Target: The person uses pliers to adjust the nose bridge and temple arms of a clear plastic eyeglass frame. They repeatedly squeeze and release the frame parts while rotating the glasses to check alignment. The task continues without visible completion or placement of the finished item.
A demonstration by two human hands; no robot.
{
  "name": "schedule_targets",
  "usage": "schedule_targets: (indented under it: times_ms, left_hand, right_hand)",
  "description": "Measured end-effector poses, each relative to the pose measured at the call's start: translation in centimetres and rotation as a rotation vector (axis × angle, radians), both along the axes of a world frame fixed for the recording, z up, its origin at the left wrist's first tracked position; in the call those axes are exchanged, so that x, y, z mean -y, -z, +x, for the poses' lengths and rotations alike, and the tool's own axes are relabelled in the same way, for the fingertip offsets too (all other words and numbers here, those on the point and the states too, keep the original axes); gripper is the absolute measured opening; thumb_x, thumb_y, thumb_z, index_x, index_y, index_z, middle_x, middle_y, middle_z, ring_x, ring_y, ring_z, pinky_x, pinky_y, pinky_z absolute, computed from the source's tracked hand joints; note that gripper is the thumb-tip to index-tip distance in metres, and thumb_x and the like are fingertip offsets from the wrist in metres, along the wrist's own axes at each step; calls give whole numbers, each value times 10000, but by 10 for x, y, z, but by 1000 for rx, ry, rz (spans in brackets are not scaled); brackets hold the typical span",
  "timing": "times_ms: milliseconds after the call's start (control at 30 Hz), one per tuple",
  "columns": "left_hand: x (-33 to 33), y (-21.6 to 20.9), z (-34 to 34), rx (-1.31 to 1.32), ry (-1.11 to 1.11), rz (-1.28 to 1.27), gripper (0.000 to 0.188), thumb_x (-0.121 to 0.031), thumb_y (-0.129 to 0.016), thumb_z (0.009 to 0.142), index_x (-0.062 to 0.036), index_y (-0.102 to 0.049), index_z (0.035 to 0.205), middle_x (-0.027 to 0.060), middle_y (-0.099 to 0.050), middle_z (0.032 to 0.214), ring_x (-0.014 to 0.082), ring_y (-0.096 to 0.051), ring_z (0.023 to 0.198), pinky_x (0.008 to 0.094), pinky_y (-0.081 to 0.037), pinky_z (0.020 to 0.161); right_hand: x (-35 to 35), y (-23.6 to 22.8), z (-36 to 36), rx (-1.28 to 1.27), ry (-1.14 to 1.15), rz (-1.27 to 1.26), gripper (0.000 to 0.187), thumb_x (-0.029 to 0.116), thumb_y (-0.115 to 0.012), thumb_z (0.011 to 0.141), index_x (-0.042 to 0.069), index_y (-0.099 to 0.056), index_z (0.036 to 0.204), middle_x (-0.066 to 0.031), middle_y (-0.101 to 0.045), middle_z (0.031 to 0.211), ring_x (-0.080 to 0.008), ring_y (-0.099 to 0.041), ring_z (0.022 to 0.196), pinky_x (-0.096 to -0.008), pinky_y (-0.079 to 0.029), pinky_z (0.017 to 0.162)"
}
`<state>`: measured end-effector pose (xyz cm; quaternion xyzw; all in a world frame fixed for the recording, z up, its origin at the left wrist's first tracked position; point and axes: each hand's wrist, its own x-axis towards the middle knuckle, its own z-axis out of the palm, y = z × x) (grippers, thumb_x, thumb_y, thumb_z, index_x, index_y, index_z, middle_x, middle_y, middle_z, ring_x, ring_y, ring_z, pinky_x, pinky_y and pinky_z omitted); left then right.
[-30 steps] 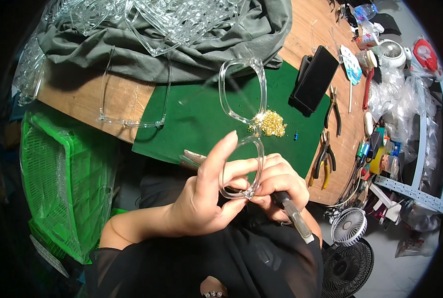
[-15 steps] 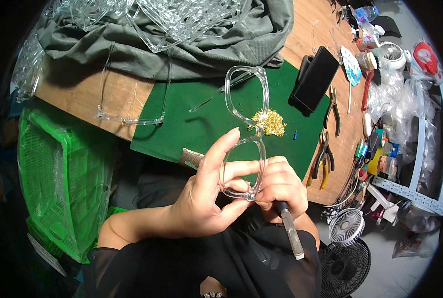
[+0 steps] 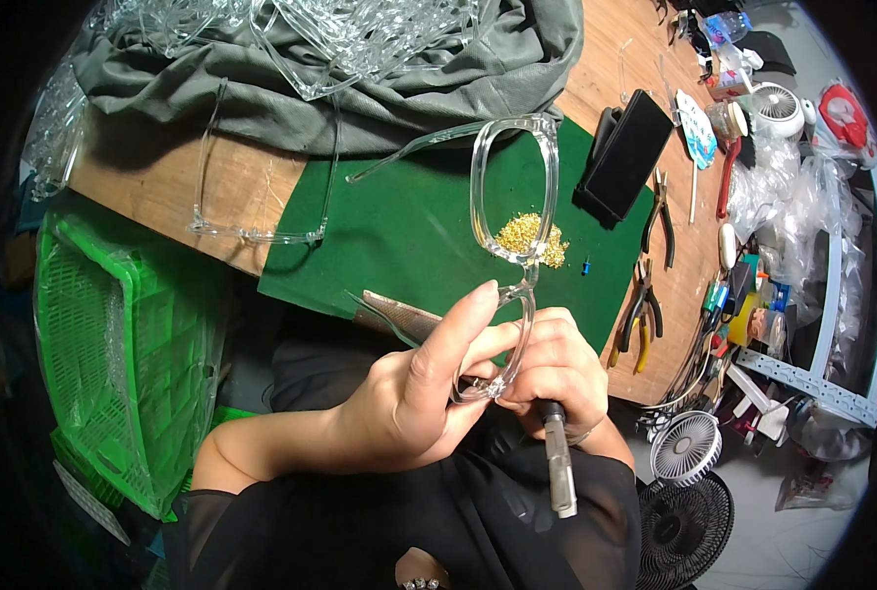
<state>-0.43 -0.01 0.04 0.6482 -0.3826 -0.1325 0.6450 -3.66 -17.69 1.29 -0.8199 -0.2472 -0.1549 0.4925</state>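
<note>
A clear glasses frame [image 3: 479,192] stands up over the green mat [image 3: 399,236], one temple stretching out to the left at its far end. My left hand [image 3: 414,398] is closed around its near rim, with the index finger along the front. At the near hinge corner, the fingers of my right hand [image 3: 561,359] meet the frame. That hand is also closed around a slim screwdriver-like tool [image 3: 560,467], whose silver end sticks out toward me; its other end is hidden. Beyond the rim lies a heap of tiny gold-coloured parts [image 3: 519,232], probably screws.
Another clear glasses frame [image 3: 252,237] rests at left. Many more pile on grey cloth [image 3: 438,123]. A black phone-like slab [image 3: 623,162], pliers [image 3: 641,313] and a small blue piece [image 3: 586,265] lie rightward. A green crate [image 3: 129,344] stands left, a white fan [image 3: 685,449] right.
The held glasses frame has turned and shifted slightly right, and its temples now swing out to the left. The tool's silver end has swung a little left.
</note>
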Motion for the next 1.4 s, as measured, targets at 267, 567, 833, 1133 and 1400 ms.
schedule_targets:
  times_ms: [267,567,833,1133,1400]
  left_hand:
    - [-1,-3,-1,-301,70,-128,951,163,-553,744,-79,102,1391,273,-458,1238,225,-616,919,306,-487,812]
    - [0,-2,0,-296,85,-118,962,167,-548,741,-81,117,1391,269,-466,1227,217,-616,913,306,-483,814]
    - [6,0,0,-278,42,-180,952,147,-547,747,-39,138,1380,254,-495,1184,181,-612,852,295,-471,812]
    - [8,6,0,-176,2,-196,1134,9,-728,666,-46,158,1372,238,-494,1139,170,-557,851,251,-462,737]
    - [11,9,-5,-136,10,-235,1127,14,-771,649,-57,79,1387,248,-463,1163,216,-552,962,259,-483,711]
  right_hand:
    - [-3,5,-4,14,21,77,211,73,-736,664,78,-584,810,-42,-582,785,-217,-576,708,-356,-465,675]
    - [-1,5,-4,-4,10,97,203,114,-740,695,71,-586,819,-33,-577,759,-214,-571,691,-346,-456,654]
    - [0,1,-6,-50,5,95,209,189,-721,737,62,-588,837,-43,-595,785,-228,-576,720,-371,-460,703]
    - [30,-13,-27,-467,63,-481,422,-16,-644,577,6,-507,975,-150,-520,957,-337,-528,949,-461,-411,872]
    - [24,-32,-17,-561,-24,-627,490,-4,-662,572,20,-474,1024,-144,-499,1000,-324,-497,1042,-484,-365,943]
